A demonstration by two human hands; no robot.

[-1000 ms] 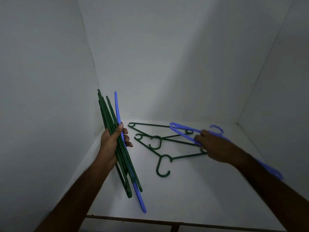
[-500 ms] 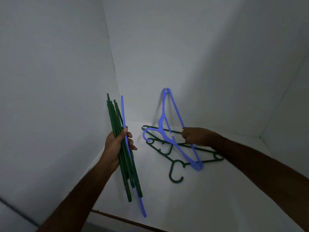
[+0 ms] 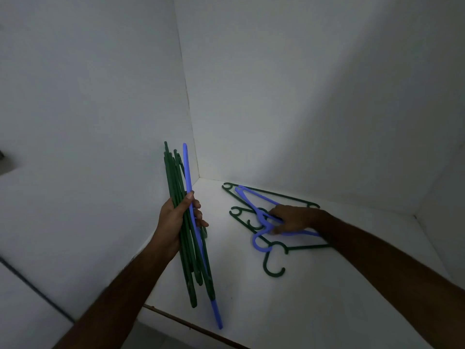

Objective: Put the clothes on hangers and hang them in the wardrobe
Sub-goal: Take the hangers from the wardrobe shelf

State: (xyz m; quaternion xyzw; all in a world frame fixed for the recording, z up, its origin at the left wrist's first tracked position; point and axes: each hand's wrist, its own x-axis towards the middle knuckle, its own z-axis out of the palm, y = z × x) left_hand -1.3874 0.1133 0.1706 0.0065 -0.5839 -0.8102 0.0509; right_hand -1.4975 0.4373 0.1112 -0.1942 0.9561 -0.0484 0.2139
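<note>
- The blue hanger (image 3: 261, 222), raised on edge against the back wall half a second ago, now lies flat on the shelf (image 3: 327, 298) across the green hangers (image 3: 274, 260) near the back left corner.
- The right hand (image 3: 292, 219) rests on it, fingers curled round its neck.
- The left hand (image 3: 176, 222) still grips the upright bundle of hangers (image 3: 187, 222) over the shelf's left edge, thumb across it.

Your left hand (image 3: 176, 222) grips a bundle of green hangers (image 3: 181, 222) with one blue hanger (image 3: 193, 222), upright beside the shelf (image 3: 327, 298) corner. Your right hand (image 3: 292, 219) holds another blue hanger (image 3: 259, 217) over two green hangers (image 3: 274, 260) lying on that shelf.
</note>
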